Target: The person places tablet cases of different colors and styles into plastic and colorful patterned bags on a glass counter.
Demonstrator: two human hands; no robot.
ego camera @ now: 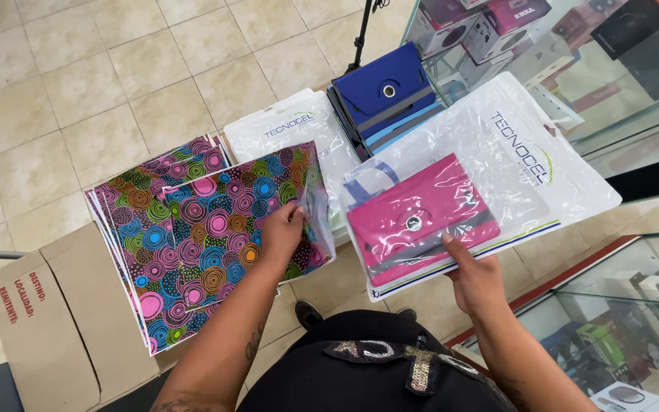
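While right hand [476, 278] holds pink case [419, 217], blue cases [383, 95] lie beyond.

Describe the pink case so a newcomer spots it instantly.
Start at the glass display counter on the right. In front of it, the right hand holds a clear plastic bag. The pink case lies inside; unlike the blue cases behind, it is bagged.

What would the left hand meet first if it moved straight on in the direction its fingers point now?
The left hand points up and slightly right across the multicoloured circle-patterned case. Going on, it would probably first meet the clear plastic bag beyond that case, though depth is unclear.
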